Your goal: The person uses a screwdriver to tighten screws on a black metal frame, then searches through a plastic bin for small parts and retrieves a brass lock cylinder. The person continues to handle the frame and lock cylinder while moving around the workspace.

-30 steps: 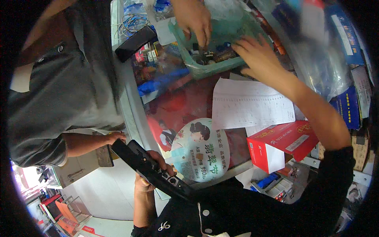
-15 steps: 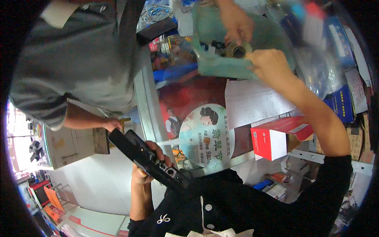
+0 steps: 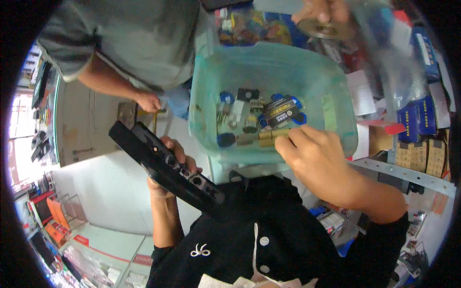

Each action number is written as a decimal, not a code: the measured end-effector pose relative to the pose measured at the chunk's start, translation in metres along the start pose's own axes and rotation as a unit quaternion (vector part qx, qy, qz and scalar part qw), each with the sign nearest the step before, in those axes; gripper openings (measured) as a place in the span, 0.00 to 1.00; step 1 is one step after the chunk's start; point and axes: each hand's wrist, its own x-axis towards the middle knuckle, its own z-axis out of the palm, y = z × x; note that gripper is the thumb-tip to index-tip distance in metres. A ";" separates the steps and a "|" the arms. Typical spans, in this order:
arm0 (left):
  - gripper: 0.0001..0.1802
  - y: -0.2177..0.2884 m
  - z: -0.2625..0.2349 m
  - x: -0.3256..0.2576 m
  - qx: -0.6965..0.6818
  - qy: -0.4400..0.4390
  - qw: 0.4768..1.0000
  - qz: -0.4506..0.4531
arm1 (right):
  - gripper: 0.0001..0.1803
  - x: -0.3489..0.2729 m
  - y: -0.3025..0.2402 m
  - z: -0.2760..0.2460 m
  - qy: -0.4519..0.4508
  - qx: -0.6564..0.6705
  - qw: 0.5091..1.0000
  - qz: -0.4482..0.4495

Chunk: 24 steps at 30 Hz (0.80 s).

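My left hand (image 3: 180,152) is closed around a long black lock-like housing (image 3: 161,165) with round and square cutouts along its side. The housing tilts, one end up to the left and the other close to my black shirt. My right hand (image 3: 314,151) grips the near rim of a translucent green plastic bin (image 3: 269,55), fingers curled over it. In the bin, near those fingers, lie brass-coloured cylinders (image 3: 271,137). Beside them are a black box with yellow print (image 3: 282,111), several round blue-edged pieces (image 3: 226,97) and small metal parts.
Another person's hand (image 3: 326,12) holds a round metal piece (image 3: 318,29) beyond the bin. A person in a grey shirt (image 3: 144,43) stands at the left, one hand (image 3: 150,102) lowered. Blue boxes (image 3: 418,115) and clear plastic (image 3: 403,72) lie at the right.
The bin has come toward me with my right hand, now covering the round printed sheet. The other person's hand has left the bin, holding a round metal piece. My left hand still holds the housing.
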 end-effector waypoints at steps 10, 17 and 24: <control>0.36 0.022 -0.009 -0.050 0.043 0.017 0.999 -0.005 | 0.07 -0.050 -0.038 0.051 0.010 0.016 0.999 0.026; 0.38 0.026 -0.014 -0.066 0.060 0.088 0.993 -0.044 | 0.19 -0.103 -0.061 0.033 0.197 0.187 0.955 0.123; 0.37 0.009 -0.005 -0.087 0.085 0.110 0.990 -0.009 | 0.12 -0.139 -0.067 0.072 0.191 0.354 0.903 0.150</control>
